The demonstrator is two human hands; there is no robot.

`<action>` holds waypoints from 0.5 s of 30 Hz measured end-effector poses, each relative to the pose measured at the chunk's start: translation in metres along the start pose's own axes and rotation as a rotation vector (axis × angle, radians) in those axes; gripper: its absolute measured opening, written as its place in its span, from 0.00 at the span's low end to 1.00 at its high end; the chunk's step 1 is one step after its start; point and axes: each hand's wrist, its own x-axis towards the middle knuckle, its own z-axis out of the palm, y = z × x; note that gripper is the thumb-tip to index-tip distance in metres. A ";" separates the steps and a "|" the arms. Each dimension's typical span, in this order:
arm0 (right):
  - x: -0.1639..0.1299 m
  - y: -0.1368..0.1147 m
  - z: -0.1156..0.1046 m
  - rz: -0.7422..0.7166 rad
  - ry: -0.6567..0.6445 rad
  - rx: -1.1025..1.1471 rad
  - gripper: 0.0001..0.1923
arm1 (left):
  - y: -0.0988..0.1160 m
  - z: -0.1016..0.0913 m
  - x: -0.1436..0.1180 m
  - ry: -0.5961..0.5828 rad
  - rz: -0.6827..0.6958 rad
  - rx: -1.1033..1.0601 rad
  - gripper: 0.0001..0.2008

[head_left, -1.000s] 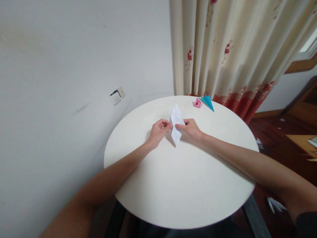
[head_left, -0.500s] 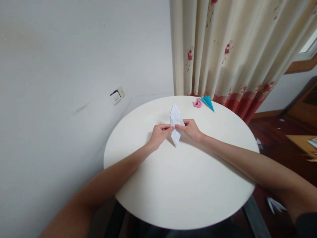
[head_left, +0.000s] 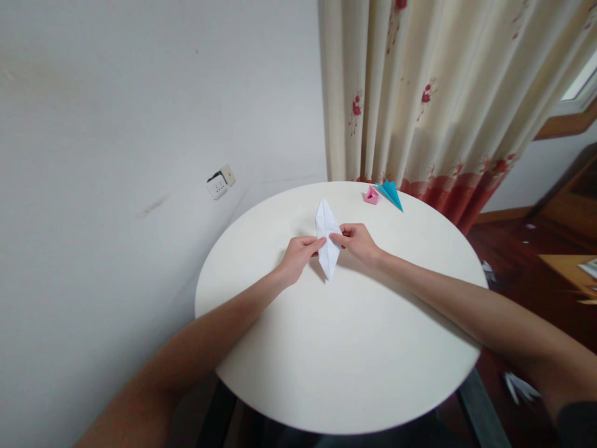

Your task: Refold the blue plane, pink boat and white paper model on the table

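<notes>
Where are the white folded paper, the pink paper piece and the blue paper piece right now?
white folded paper (head_left: pixel 325 221), head view, on its upper half above the fingers.
pink paper piece (head_left: pixel 372 196), head view, on its middle.
blue paper piece (head_left: pixel 392 193), head view, on its middle.

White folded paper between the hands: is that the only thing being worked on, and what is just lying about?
In hand:
- white folded paper, pinched by the left hand and right hand
- round white table beneath it

Lying about:
- pink paper piece and blue paper piece at the far edge
- paper scraps on the floor
</notes>
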 end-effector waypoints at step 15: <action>0.002 -0.001 0.000 -0.102 0.162 0.010 0.16 | -0.001 -0.006 0.006 0.168 0.046 0.021 0.19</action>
